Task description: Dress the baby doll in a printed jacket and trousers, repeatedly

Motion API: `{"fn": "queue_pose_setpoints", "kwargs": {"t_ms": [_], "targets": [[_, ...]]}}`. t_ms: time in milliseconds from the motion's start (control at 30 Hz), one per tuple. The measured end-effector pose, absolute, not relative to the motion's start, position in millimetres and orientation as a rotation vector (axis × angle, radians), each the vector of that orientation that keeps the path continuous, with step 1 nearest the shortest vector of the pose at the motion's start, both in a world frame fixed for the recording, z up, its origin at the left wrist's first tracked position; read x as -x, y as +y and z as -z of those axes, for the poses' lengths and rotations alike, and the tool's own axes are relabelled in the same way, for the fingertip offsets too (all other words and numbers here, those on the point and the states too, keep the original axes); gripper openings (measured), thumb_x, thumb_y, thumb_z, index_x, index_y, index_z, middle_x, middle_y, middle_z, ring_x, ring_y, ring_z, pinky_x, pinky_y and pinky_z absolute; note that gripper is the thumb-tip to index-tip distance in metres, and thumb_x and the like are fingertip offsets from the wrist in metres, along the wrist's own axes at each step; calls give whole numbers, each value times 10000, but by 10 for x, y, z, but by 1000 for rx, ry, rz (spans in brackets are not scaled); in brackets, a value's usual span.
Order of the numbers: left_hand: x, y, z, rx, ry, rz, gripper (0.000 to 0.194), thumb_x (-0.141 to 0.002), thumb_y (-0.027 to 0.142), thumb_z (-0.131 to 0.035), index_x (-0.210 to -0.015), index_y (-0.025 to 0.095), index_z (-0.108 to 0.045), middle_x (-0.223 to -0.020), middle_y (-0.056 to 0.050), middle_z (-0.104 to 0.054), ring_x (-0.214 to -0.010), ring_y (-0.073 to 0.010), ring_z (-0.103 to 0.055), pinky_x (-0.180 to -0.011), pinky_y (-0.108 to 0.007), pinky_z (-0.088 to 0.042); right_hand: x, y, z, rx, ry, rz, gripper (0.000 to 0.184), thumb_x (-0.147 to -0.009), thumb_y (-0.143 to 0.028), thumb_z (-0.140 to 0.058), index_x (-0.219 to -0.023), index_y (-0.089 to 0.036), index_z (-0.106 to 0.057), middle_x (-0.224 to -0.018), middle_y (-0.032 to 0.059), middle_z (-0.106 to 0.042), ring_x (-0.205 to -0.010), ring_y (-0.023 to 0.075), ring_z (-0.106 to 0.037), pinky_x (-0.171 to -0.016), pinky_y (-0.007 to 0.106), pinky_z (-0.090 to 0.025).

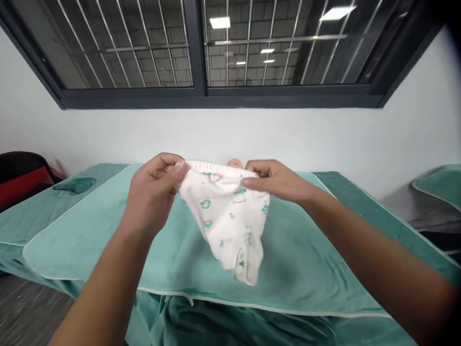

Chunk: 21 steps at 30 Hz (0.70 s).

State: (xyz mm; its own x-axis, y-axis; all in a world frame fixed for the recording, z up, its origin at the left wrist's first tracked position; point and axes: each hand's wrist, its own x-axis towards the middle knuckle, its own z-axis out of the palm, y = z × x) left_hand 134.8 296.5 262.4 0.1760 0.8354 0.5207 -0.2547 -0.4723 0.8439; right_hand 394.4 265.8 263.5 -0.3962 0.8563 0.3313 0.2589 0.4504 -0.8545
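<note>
A small pair of white baby pants (230,216) with a green and pink print hangs between my hands, above the green bed. My left hand (153,187) pinches one end of the ribbed waistband. Further right along the waistband, my right hand (272,180) grips with thumb and fingers. The legs dangle downward, one hem folded at the bottom. Behind the waistband shows the top of a rounded, skin-toned thing (235,163), perhaps a doll's head; the rest of it is hidden.
A light green cover with white piping (101,230) lies over the darker green bed (21,230). White wall (223,132) and a barred window (201,96) stand behind. A red and black thing (21,178) is at the left; another green surface (439,185) at the right.
</note>
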Motion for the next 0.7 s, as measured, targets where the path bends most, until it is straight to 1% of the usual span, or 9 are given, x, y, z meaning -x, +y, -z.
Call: {"fn": "queue_pose_setpoints", "kwargs": {"t_ms": [67, 133, 233, 300, 400, 500, 567, 633, 700], "targets": [[-1214, 2882, -2776, -1585, 581, -1332, 194, -786, 349, -758, -785, 181, -660, -610, 13, -557, -481, -85, -468, -439, -196, -360, -3914, 2502, -2754, 900, -1776, -822, 396, -821, -530, -714, -712, -193, -537, -621, -42, -484, -545, 87, -417, -486, 221, -294], [-1093, 2782, -2906, -1684, 608, -1141, 229, -776, 381, -764, -818, 172, -680, -606, 4, -560, -456, -93, -463, -408, -201, -330, -3851, 2338, -2867, 855, -1713, -719, 401, -820, -543, -713, -714, -197, -540, -613, -46, -476, -531, 83, -394, -483, 223, -285], [-1017, 2609, -3047, -1842, 705, -867, 296, -729, 380, -802, -892, 156, -701, -643, -14, -601, -498, -130, -538, -416, -208, -352, -3684, 2156, -2948, 818, -1696, -627, 405, -810, -550, -720, -713, -197, -546, -625, -45, -465, -543, 83, -387, -491, 221, -289], [-1058, 2490, -3083, -1937, 760, -790, 316, -706, 369, -817, -906, 156, -699, -688, -18, -630, -561, -148, -586, -451, -207, -383, -3529, 2098, -2939, 791, -1669, -621, 415, -819, -566, -702, -716, -197, -540, -634, -45, -461, -552, 83, -389, -498, 216, -300], [-1202, 2341, -3031, -2053, 789, -834, 278, -741, 395, -776, -878, 174, -679, -729, -1, -643, -609, -141, -589, -497, -204, -406, -3287, 2081, -2898, 738, -1634, -626, 434, -827, -589, -680, -723, -194, -532, -660, -41, -477, -580, 83, -414, -522, 209, -330], [-1333, 2297, -2900, -2023, 757, -990, 270, -801, 436, -709, -808, 175, -637, -713, 6, -620, -594, -122, -554, -502, -203, -399, -3179, 2101, -2875, 723, -1669, -653, 440, -822, -601, -676, -736, -185, -561, -683, -34, -508, -618, 87, -450, -549, 207, -355], [-1380, 2352, -2812, -1892, 717, -1180, 287, -830, 450, -678, -775, 181, -595, -666, 15, -573, -560, -105, -517, -490, -196, -381, -3234, 2123, -2850, 768, -1759, -749, 446, -822, -615, -665, -755, -178, -603, -684, -28, -532, -628, 92, -472, -555, 210, -364], [-1408, 2458, -2734, -1727, 678, -1349, 283, -847, 454, -661, -785, 193, -568, -652, 24, -540, -551, -94, -500, -495, -187, -380, -3357, 2161, -2790, 867, -1927, -915, 445, -799, -612, -689, -781, -169, -656, -690, -16, -570, -651, 108, -511, -571, 220, -386], [-1438, 2577, -2656, -1578, 660, -1386, 286, -848, 468, -659, -816, 198, -569, -674, 20, -555, -574, -97, -518, -518, -188, -407, -3478, 2223, -2691, 961, -2036, -1048, 437, -780, -596, -716, -806, -161, -696, -704, 0, -607, -700, 134, -556, -606, 233, -419]]}}
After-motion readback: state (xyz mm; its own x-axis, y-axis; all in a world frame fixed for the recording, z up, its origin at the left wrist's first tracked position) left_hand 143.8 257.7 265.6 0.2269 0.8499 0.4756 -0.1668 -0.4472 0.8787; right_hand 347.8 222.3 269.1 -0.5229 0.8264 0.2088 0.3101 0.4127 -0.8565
